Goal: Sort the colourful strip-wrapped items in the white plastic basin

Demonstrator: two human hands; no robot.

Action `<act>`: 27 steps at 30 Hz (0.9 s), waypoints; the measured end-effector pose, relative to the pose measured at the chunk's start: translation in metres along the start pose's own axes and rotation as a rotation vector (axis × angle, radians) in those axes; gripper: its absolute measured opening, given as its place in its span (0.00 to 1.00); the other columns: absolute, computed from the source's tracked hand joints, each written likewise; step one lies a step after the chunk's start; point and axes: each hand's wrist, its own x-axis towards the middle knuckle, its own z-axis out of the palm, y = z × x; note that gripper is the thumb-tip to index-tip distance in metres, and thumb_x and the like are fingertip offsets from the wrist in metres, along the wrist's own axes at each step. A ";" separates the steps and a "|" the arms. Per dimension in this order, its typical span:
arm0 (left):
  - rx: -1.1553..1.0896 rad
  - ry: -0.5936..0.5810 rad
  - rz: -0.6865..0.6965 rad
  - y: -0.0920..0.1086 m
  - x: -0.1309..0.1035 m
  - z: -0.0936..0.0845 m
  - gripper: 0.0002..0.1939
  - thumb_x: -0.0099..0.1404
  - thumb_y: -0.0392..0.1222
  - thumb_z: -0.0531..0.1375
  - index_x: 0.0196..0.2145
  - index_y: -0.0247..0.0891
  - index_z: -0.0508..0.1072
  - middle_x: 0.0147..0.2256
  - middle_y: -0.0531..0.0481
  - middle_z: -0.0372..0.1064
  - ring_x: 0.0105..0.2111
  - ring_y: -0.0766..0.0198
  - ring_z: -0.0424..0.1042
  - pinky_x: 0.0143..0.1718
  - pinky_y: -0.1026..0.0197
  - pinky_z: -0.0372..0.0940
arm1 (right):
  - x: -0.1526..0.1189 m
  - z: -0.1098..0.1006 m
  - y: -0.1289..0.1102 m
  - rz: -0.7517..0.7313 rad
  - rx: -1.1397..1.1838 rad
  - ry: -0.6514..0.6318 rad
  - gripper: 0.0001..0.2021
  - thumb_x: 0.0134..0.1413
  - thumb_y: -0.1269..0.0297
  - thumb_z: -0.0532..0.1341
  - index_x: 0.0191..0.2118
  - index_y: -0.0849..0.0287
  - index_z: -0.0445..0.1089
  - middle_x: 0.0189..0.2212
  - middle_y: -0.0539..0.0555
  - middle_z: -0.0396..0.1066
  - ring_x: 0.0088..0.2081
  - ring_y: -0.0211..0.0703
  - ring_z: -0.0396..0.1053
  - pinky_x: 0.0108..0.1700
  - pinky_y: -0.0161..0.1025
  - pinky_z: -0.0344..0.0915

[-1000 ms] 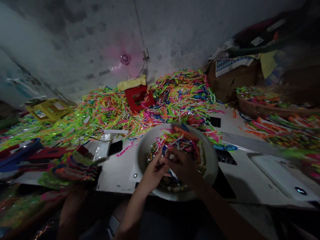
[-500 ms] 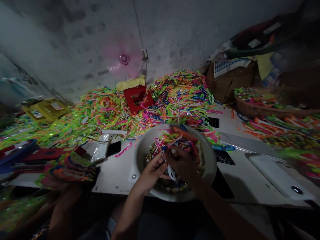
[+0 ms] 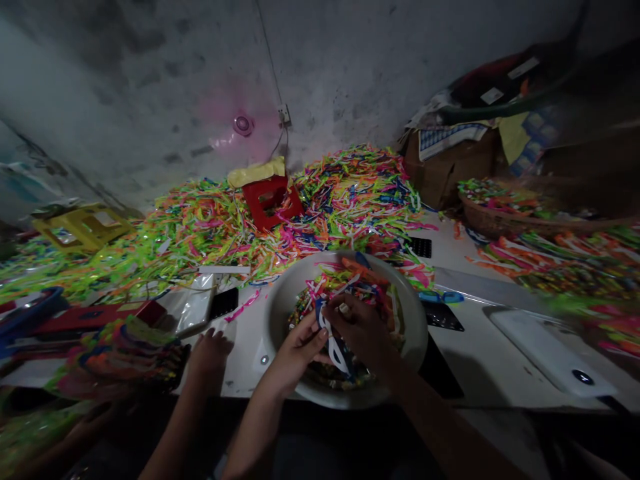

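Both my hands meet over a large pale basin (image 3: 420, 347) filled with small colourful pieces. My left hand (image 3: 303, 343) is closed on a bundle of blue and white plastic strips (image 3: 339, 357); its white looped ends hang below the fingers into the basin. Fingers pinched, my right hand (image 3: 365, 333) touches the upper end of the same strips. What exactly sits between the right fingertips is hidden. Pink, orange and green strips (image 3: 373, 275) lie heaped in the basin behind my hands.
Another person's hand (image 3: 210, 353) rests left of the basin, near a bunch of coloured strips (image 3: 130, 353). Behind lie a large heap of strips (image 3: 357, 187), a red stool (image 3: 273, 200) and a spinning pink fan (image 3: 243, 125). A white box-like device (image 3: 550, 350) stands on the right.
The blue and white strips now show longer, their white loops hanging lower from my left hand. The other person's hand has come onto the table at left. My view has shifted slightly.
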 end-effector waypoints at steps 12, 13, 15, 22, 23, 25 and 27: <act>0.054 -0.008 -0.002 -0.004 0.000 -0.002 0.21 0.61 0.44 0.55 0.53 0.47 0.65 0.45 0.46 0.67 0.38 0.58 0.66 0.29 0.63 0.64 | 0.001 -0.006 0.005 0.044 0.071 -0.109 0.07 0.48 0.60 0.60 0.30 0.58 0.67 0.16 0.44 0.61 0.19 0.33 0.58 0.20 0.30 0.54; 0.057 -0.008 -0.002 -0.004 0.000 -0.002 0.21 0.61 0.45 0.55 0.53 0.47 0.64 0.45 0.45 0.67 0.38 0.58 0.66 0.29 0.63 0.64 | 0.001 -0.006 0.005 0.053 0.076 -0.112 0.08 0.48 0.59 0.59 0.30 0.58 0.66 0.16 0.44 0.60 0.18 0.33 0.58 0.20 0.30 0.53; 0.062 -0.007 0.005 -0.005 0.000 -0.002 0.22 0.62 0.45 0.55 0.54 0.46 0.64 0.44 0.44 0.68 0.37 0.59 0.67 0.29 0.63 0.65 | 0.000 -0.005 0.004 0.056 0.065 -0.101 0.08 0.49 0.59 0.59 0.29 0.58 0.65 0.16 0.44 0.59 0.18 0.32 0.57 0.19 0.29 0.53; 0.047 0.017 0.034 -0.003 -0.001 -0.001 0.22 0.61 0.44 0.55 0.54 0.47 0.63 0.44 0.47 0.68 0.37 0.60 0.67 0.28 0.64 0.65 | -0.002 -0.001 0.002 -0.028 -0.047 -0.033 0.07 0.50 0.60 0.57 0.29 0.59 0.64 0.15 0.44 0.59 0.19 0.33 0.56 0.21 0.30 0.53; 0.041 0.027 0.035 -0.002 -0.001 0.000 0.22 0.61 0.44 0.56 0.54 0.46 0.64 0.45 0.46 0.68 0.38 0.59 0.67 0.28 0.64 0.64 | -0.002 -0.001 0.002 -0.030 -0.051 -0.021 0.07 0.50 0.60 0.57 0.30 0.59 0.65 0.15 0.44 0.59 0.20 0.33 0.56 0.22 0.30 0.54; 0.040 0.054 0.036 -0.002 0.000 0.000 0.23 0.60 0.45 0.56 0.54 0.46 0.64 0.47 0.47 0.66 0.39 0.58 0.66 0.27 0.65 0.64 | -0.003 -0.001 0.003 -0.026 -0.072 0.014 0.09 0.49 0.59 0.58 0.31 0.59 0.66 0.16 0.45 0.61 0.20 0.34 0.58 0.22 0.30 0.55; 0.061 0.084 0.040 -0.003 0.001 0.000 0.25 0.59 0.47 0.57 0.55 0.45 0.63 0.48 0.47 0.66 0.40 0.58 0.67 0.27 0.66 0.65 | -0.004 -0.001 0.002 -0.020 -0.100 0.031 0.10 0.48 0.59 0.59 0.33 0.60 0.68 0.18 0.46 0.64 0.22 0.35 0.60 0.23 0.30 0.56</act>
